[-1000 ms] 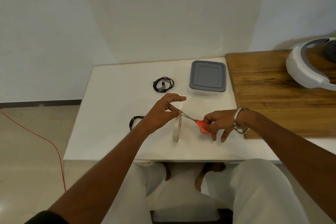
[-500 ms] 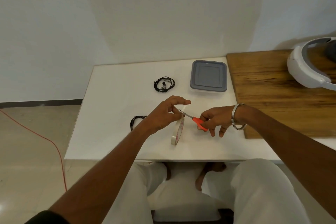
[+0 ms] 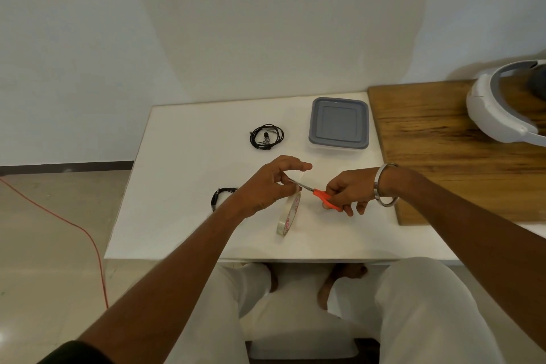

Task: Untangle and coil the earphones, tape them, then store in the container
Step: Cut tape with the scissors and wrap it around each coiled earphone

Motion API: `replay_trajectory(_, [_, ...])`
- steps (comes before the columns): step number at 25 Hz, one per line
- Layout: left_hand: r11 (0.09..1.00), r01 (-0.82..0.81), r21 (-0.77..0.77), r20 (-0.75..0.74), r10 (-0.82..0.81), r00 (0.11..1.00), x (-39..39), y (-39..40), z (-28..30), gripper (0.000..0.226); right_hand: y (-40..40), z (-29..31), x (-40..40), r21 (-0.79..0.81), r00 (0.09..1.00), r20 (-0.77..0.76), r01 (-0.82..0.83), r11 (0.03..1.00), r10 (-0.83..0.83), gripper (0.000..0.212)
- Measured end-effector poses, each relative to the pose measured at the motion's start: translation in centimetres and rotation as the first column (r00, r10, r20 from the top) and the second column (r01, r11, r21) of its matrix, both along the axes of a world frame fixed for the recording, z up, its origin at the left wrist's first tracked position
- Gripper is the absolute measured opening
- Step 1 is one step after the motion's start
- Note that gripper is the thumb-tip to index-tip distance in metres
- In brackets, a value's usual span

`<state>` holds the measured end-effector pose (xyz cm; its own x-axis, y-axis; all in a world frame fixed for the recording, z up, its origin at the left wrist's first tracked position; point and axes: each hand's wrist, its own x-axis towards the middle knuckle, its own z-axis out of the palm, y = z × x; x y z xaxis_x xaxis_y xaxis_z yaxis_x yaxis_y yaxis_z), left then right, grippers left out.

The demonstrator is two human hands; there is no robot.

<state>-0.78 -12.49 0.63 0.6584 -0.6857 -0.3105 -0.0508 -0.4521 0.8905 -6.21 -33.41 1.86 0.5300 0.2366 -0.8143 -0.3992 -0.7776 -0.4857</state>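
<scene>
My left hand [image 3: 267, 186] pinches a pulled-out strip of clear tape above the tape roll [image 3: 289, 213], which hangs on edge just over the white table [image 3: 183, 156]. My right hand [image 3: 347, 190] grips orange-handled scissors [image 3: 320, 195], their blades reaching into the tape at my left fingers. One coiled black earphone [image 3: 266, 136] lies farther back on the table. A second black earphone coil [image 3: 221, 196] shows partly from behind my left wrist. The grey-lidded container [image 3: 339, 123] stands closed at the back right.
A wooden board [image 3: 449, 151] lies to the right of the table, with a white headset [image 3: 502, 106] on its far end. An orange cable [image 3: 74, 227] runs across the floor at the left. My knees are under the table's front edge.
The tape roll has tilted and swung a little to the right under my left hand. My right hand with the scissors has moved closer to my left fingers.
</scene>
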Motion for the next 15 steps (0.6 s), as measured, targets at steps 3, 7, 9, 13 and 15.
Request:
replay_trajectory(3, [0.999, -0.016, -0.031, -0.065, 0.014, 0.998, -0.2, -0.1, 0.5, 0.059, -0.1, 0.0, -0.1, -0.03, 0.996, 0.082, -0.035, 0.999, 0.038, 0.021])
replay_trajectory(7, [0.995, -0.045, -0.087, -0.111, 0.036, 0.993, -0.4, 0.4, 0.6, 0.061, -1.8, -0.7, -0.9, -0.087, 0.982, 0.189, 0.03, 0.996, -0.014, 0.028])
replay_trajectory(9, [0.994, -0.062, -0.095, -0.127, 0.05, 0.991, -0.5, 0.6, 0.6, 0.06, -3.0, -1.5, -1.2, -0.291, 0.94, 0.338, 0.054, 0.955, 0.049, 0.037])
replay_trajectory(13, [0.991, -0.063, -0.114, -0.134, 0.047, 0.99, -0.7, 0.5, 0.8, 0.06, -3.3, -2.3, -1.0, -0.579, 0.926, 0.354, 0.109, 0.808, 0.129, 0.039])
replay_trajectory(15, [0.991, -0.055, -0.124, -0.123, 0.04, 0.992, -0.8, 0.4, 0.8, 0.061, -3.0, -2.2, -1.0, -0.576, 0.939, 0.342, 0.177, 0.798, 0.038, 0.037])
